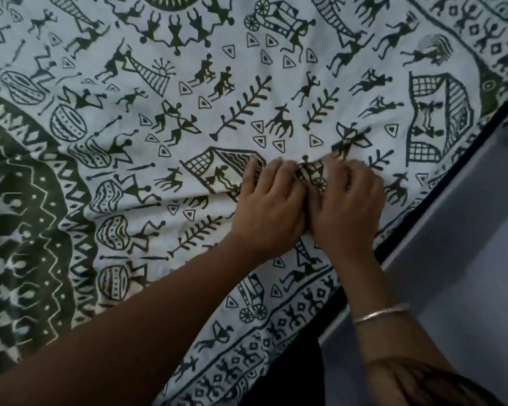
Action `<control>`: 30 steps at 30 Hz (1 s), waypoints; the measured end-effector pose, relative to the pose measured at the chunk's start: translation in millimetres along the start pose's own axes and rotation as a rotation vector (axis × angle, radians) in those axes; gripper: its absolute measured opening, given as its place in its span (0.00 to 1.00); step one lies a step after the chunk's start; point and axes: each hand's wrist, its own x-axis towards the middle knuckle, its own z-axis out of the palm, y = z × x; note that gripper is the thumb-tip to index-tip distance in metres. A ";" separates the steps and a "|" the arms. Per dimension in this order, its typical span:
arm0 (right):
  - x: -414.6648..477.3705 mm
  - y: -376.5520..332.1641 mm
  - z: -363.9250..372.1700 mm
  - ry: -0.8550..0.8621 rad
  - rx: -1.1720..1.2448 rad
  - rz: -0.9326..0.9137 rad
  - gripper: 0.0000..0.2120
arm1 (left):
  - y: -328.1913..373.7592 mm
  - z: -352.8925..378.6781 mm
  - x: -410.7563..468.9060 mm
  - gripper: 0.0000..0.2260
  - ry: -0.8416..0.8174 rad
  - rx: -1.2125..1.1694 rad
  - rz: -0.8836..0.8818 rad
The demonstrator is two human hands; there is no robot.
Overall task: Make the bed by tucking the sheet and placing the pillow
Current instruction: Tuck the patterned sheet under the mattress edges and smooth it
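A white sheet [247,92] printed with dark green folk figures, huts and carts covers the bed and fills most of the view. Its bordered edge runs diagonally from lower middle to upper right. My left hand [269,206] and my right hand [348,206] lie side by side on the sheet near that edge. Between their fingers a small fold of cloth is bunched up, and creases spread out from it. A thin bangle [380,315] sits on my right wrist. No pillow is in view.
Along the sheet's border a dark strip of the bed's edge [440,183] shows. Beyond it, at the right, lies a pale grey floor [467,273]. A large dark green round pattern [21,230] takes up the sheet's left part.
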 end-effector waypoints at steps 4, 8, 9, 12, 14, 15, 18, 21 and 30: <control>-1.1 10.0 -4.6 0.006 0.112 0.059 0.09 | 20.8 -0.9 6.1 0.10 0.015 0.090 -0.070; -3.8 21.5 -19.3 -0.122 0.207 0.012 0.06 | 47.4 -1.6 -3.0 0.06 0.009 -0.037 -0.079; -7.8 27.5 -22.4 -0.148 0.226 0.018 0.06 | 52.2 -2.1 -5.8 0.07 0.003 -0.073 -0.074; -19.9 43.7 -29.4 -0.105 0.321 0.223 0.06 | 62.4 -8.5 -5.2 0.11 -0.020 -0.078 -0.023; -20.9 51.3 -29.5 -0.077 0.308 0.465 0.12 | 71.1 -9.3 3.1 0.11 -0.056 -0.093 0.045; -19.2 54.4 -28.2 -0.113 0.259 0.548 0.16 | 76.3 -7.6 8.0 0.11 -0.093 -0.089 0.067; -11.9 60.3 -23.7 -0.227 0.154 0.582 0.16 | 89.1 2.1 20.2 0.09 -0.217 -0.044 0.079; -10.3 68.6 -25.6 -0.242 0.106 0.530 0.14 | 97.4 5.6 22.2 0.08 -0.226 -0.090 0.074; -11.8 81.6 -32.6 -0.217 0.213 0.712 0.18 | 106.6 4.6 17.4 0.13 -0.188 -0.170 0.211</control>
